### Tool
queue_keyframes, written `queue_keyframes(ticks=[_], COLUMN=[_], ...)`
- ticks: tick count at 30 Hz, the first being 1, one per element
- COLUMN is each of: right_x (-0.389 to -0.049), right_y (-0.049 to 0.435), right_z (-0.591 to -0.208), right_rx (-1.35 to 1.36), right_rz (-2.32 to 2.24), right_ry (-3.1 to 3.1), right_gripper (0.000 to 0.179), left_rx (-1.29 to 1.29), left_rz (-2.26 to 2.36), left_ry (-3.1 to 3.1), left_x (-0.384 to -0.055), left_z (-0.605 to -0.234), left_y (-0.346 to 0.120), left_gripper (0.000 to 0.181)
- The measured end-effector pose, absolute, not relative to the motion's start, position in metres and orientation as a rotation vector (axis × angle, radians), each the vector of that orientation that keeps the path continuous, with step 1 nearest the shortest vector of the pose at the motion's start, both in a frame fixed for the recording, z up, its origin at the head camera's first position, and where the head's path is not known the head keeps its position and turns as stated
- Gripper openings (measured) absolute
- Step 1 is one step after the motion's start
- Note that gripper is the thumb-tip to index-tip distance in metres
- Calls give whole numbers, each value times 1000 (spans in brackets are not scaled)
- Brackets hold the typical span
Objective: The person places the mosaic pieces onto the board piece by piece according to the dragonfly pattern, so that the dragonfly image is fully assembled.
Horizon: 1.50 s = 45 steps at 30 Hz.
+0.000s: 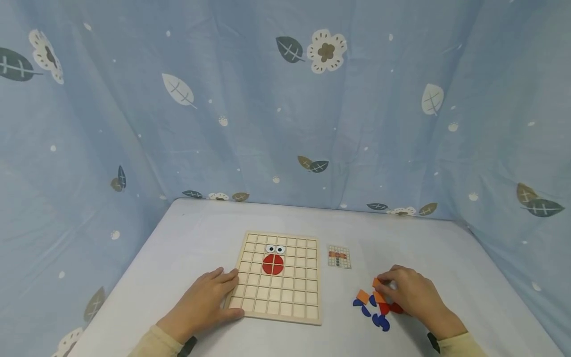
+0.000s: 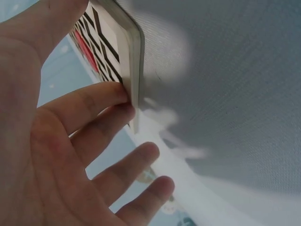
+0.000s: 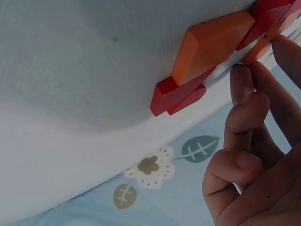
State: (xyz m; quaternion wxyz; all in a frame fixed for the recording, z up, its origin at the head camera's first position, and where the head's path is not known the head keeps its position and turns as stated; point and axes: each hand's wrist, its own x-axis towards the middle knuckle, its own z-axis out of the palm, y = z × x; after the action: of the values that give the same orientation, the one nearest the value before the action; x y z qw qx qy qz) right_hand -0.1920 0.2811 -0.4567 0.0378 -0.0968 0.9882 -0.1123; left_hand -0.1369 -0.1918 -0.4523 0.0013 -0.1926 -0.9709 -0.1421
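Note:
A wooden grid board (image 1: 281,296) lies on the white table, bearing two eye tiles (image 1: 275,249) and a red disc (image 1: 273,264) made of quarter pieces. My left hand (image 1: 202,302) rests at its near left corner, fingers on the left edge, thumb by the near edge. In the left wrist view two fingertips (image 2: 123,101) touch the board's rim (image 2: 134,56), the other two fingers apart from it. Over a loose pile of pieces, my right hand (image 1: 412,292) pinches an orange piece (image 1: 376,282) between thumb and fingertips. That orange piece (image 3: 257,51) shows partly in the right wrist view.
A small pattern card (image 1: 340,257) lies right of the board. Below my right hand are red pieces (image 1: 384,308), blue pieces (image 1: 381,322) and another orange piece (image 1: 363,296). A blue patterned curtain (image 1: 267,124) surrounds the table's back and sides.

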Motion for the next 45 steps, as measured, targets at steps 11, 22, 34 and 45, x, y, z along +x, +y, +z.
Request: queue_keyframes(ticks=[11,22,34,45], right_x=[-193,-196,-197,-207], right_y=[282,278,240,202], right_z=[-458,-456,-452,-447], right_rx=[-356,-361,-679,-1160], right_rz=[-326,-363,-517,-803], right_ry=[3059,3044,3322,3415], right_gripper=[29,29,28,35], left_rx=[-615,-612,-555,-568], left_rz=[-458,-462,-499,-495], left_ry=[-3042,-3041,-3078,-3051], left_x=[-139,-140,-136,-136], left_z=[-455,-456,-456,-458], left_y=[-193,-191,-191,-192], left_gripper=[80,81,82,82])
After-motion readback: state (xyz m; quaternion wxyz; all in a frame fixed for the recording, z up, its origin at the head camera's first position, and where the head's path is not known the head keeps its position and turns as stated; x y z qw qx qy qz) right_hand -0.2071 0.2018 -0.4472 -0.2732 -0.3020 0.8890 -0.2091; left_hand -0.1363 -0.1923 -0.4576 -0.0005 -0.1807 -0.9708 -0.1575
